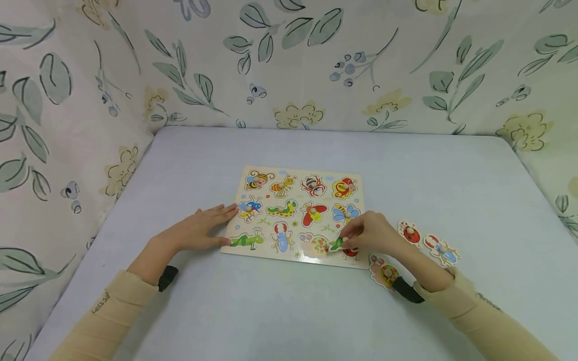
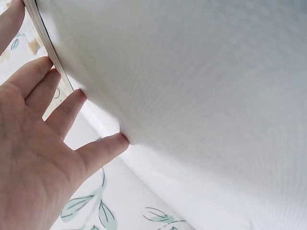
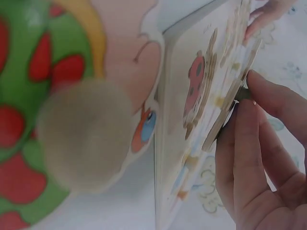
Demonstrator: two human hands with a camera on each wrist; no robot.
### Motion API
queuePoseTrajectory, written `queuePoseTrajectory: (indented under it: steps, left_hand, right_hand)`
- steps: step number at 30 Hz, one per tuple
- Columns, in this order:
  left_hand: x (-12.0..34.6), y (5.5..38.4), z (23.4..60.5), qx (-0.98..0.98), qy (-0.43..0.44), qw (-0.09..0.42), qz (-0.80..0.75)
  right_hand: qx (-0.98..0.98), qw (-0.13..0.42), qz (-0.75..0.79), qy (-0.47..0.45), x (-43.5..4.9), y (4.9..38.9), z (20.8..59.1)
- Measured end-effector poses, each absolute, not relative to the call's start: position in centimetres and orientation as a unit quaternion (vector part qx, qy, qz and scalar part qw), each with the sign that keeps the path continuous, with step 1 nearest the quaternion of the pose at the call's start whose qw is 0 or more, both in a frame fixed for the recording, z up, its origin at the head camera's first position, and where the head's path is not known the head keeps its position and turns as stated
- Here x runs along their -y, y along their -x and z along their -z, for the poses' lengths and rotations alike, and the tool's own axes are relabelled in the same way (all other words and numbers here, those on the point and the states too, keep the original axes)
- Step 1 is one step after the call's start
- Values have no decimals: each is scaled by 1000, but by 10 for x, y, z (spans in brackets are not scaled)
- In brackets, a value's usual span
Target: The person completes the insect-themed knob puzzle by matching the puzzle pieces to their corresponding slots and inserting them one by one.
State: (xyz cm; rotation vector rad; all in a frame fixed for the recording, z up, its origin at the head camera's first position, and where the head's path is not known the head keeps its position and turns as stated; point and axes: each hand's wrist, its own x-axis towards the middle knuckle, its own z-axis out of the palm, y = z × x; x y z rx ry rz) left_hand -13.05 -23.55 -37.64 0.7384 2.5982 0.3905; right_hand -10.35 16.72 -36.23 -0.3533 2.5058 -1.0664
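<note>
A wooden peg puzzle board (image 1: pixel 266 255) with insect pictures lies on the white table. My right hand (image 1: pixel 372 233) pinches a green grasshopper piece (image 1: pixel 336 244) by its knob, above the lower right of the board near the printed ladybug (image 1: pixel 350 253). In the right wrist view the piece's thin edge (image 3: pixel 225 115) shows below the fingertips, close over the board. My left hand (image 1: pixel 198 230) rests at the board's left edge with its fingers extended. Its fingertips touch that edge in the left wrist view. The printed grasshopper (image 1: pixel 246 239) lies by the left thumb.
Right of the board lie a loose ladybug piece (image 1: pixel 410 233), a stag beetle piece (image 1: pixel 442 250) and a snail piece (image 1: pixel 384 272) partly under the right wrist strap. Knobbed pieces fill the board's upper two rows. Floral cloth (image 1: pixel 298 65) hangs behind the table (image 1: pixel 253 311).
</note>
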Motion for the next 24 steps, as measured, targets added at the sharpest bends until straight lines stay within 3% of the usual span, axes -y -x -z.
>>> queuePoseTrajectory:
  steps: [24]
  left_hand:
    - [237, 134, 374, -925, -269, 230, -136]
  right_hand:
    - [-875, 173, 404, 204, -133, 108, 369]
